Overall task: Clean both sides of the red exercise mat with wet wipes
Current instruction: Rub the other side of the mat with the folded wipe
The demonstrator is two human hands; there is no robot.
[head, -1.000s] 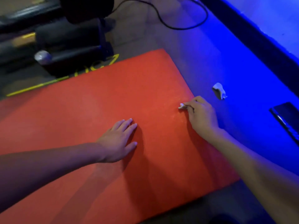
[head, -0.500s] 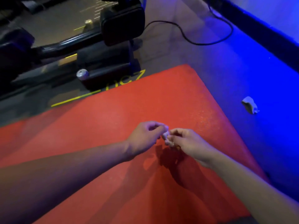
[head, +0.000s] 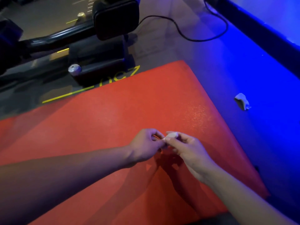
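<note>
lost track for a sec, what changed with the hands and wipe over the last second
The left hand lifted off the red mat and came over to the right hand, which drew back from the mat's right edge toward the middle. Both now pinch the small white wipe above the mat. The crumpled wipe on the floor and the mat lie as before.

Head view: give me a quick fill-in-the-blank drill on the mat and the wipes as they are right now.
1. Both hands, left hand and right hand, pinch one small white ____ between them.
2. The hands are above a mat whose colour is ____.
3. A second crumpled wipe lies off the mat, on the floor to the person's ____.

Missing words: wipe; red; right
</note>
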